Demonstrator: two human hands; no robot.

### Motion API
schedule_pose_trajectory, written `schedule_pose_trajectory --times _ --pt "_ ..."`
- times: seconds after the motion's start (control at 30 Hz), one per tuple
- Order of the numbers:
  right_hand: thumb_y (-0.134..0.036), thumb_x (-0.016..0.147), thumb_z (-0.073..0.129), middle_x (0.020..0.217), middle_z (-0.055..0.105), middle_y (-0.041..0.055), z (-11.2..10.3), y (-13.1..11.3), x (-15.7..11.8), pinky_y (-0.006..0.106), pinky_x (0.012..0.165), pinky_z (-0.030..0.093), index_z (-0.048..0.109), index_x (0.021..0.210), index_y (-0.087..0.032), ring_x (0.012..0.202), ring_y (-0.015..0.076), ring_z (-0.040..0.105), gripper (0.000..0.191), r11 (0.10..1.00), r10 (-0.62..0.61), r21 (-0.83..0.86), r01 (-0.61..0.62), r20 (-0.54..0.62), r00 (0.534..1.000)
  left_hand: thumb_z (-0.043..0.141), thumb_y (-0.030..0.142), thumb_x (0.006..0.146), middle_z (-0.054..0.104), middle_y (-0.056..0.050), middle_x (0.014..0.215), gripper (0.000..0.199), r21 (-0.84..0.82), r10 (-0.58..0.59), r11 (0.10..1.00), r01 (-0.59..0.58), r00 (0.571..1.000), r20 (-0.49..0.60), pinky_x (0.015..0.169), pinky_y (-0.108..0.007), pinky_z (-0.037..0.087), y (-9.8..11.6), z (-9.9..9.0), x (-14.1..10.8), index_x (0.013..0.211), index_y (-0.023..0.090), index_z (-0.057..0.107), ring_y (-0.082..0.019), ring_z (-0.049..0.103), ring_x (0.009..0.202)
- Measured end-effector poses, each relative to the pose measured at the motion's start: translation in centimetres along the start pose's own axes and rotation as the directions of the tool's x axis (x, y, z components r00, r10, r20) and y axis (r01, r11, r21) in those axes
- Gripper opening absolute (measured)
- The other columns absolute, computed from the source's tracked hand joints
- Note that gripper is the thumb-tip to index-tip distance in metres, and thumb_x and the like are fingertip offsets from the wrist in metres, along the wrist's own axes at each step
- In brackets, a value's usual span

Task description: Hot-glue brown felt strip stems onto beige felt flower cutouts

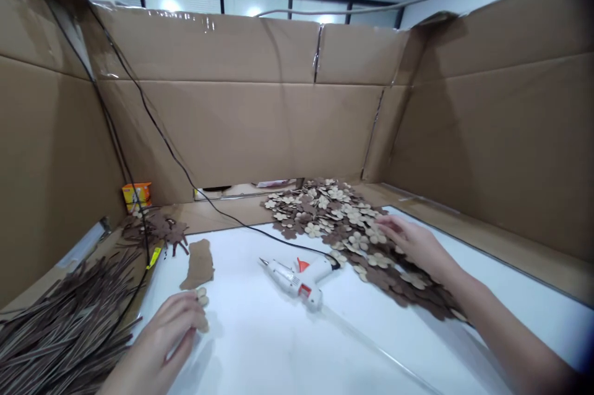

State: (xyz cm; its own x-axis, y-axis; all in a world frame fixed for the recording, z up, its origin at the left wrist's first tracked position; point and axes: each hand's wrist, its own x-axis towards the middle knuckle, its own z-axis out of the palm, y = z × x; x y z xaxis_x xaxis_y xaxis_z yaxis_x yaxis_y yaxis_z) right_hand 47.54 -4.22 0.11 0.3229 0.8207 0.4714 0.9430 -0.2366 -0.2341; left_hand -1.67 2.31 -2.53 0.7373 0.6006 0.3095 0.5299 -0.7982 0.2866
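Observation:
My left hand [174, 327] is closed in a pinch around a small cream flower cut-out [201, 296], held low over the white board [260, 351]. On the right, my right hand [415, 246] reaches into a heap of brown and cream flower cut-outs [334, 212]. Its fingers are bent together at a cream flower [375, 234] in the heap, and the thumb is partly hidden. Between the hands a white hot glue gun [297, 280] lies on its side, nozzle to the left, a long clear glue stick [380, 355] coming out of its back.
A brown scrap [199, 264] lies beyond my left hand. Thin dark strips [69, 321] are piled at the left, with dark brown cut-outs [160, 228] and an orange box [137, 195] behind. A black cord [232, 218] runs down to the glue gun. Cardboard walls [241, 129] surround the board.

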Motion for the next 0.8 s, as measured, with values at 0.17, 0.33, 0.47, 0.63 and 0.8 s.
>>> schedule_pose_trajectory --times 0.17,0.33,0.47,0.63,0.8 --pt "-0.049 0.085 0.038 0.087 0.064 0.0062 -1.7 -3.2 0.3 0.031 0.069 0.045 0.053 0.098 -0.021 0.077 0.0206 0.059 0.035 0.978 -0.036 0.205 0.032 0.015 0.999 0.041 0.007 0.078 0.064 -0.004 0.096 0.027 0.076 0.225 0.971 -0.227 0.974 0.031 0.09 -0.026 0.047 0.9 0.3 0.0 0.089 0.026 0.057 -0.02 0.049 0.114" --pt "-0.048 0.09 0.033 0.084 0.061 0.0031 -1.6 -11.7 -1.9 0.026 0.064 0.047 0.048 0.097 -0.022 0.075 0.016 0.059 0.031 0.903 -0.208 0.4 0.156 0.088 0.974 0.036 0.003 0.078 0.063 -0.003 0.095 0.03 0.046 0.186 0.981 -0.188 0.981 0.046 0.093 -0.027 0.045 2.2 0.1 -0.4 0.089 0.024 0.054 -0.019 0.049 0.112" --pt "-0.035 0.091 0.038 0.082 0.062 0.0019 0.4 -20.1 -5.3 0.027 0.064 0.05 0.049 0.091 -0.022 0.074 0.0153 0.059 0.017 0.83 -0.491 0.462 0.311 0.342 0.801 0.034 -0.001 0.078 0.061 -0.003 0.1 0.035 0.007 0.185 0.983 -0.185 0.981 0.057 0.097 -0.032 0.04 3.2 -0.5 -0.7 0.096 0.023 0.052 -0.019 0.046 0.113" --pt "-0.021 0.089 0.038 0.107 0.057 0.0128 1.9 -21.4 -4.3 0.047 0.09 0.038 0.05 0.112 -0.019 0.109 0.0269 0.045 0.026 0.84 -0.534 0.295 0.455 0.305 0.788 0.043 0.003 0.077 0.06 -0.004 0.109 0.035 0.055 0.103 0.992 -0.115 0.976 0.192 0.094 -0.039 0.042 4.6 -1.4 -0.6 0.102 0.025 0.056 -0.023 0.052 0.106" --pt "-0.001 0.07 0.041 0.119 0.053 0.0106 2.2 -14.2 -1.4 0.05 0.091 0.037 0.053 0.117 -0.026 0.11 0.0285 0.046 0.054 0.792 -0.602 0.217 0.57 0.427 0.674 0.055 0.017 0.079 0.051 -0.006 0.131 0.053 0.044 0.169 0.981 -0.188 0.947 0.273 0.098 -0.045 0.039 5.0 -1.8 -0.5 0.128 0.031 0.042 -0.029 0.045 0.12"
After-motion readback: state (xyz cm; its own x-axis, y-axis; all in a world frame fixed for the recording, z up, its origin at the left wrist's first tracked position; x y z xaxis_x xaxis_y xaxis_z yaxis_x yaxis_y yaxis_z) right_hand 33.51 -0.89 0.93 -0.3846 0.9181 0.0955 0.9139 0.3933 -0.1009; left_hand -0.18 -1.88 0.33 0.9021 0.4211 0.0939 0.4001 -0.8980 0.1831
